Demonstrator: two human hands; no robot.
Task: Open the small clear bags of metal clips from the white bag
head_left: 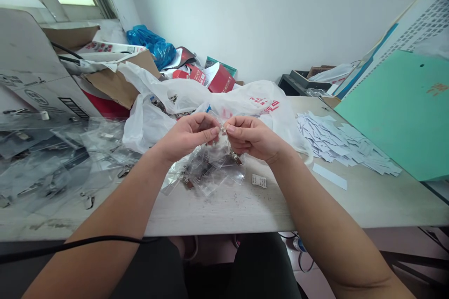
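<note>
My left hand (189, 135) and my right hand (250, 138) meet over the middle of the table, fingers pinched together on a clear plastic badge sleeve with a small metal clip (223, 131) between them. Below the hands lies a loose heap of clear badge sleeves with clips (206, 170). Just behind the hands is a white plastic bag with red print (259, 98).
A spread of clear sleeves (52, 159) covers the left of the table by a cardboard box (31, 74). White paper slips (336, 142) are piled at the right beside a green board (403, 112). A small white packet (259, 181) lies near the table's (224, 210) front edge.
</note>
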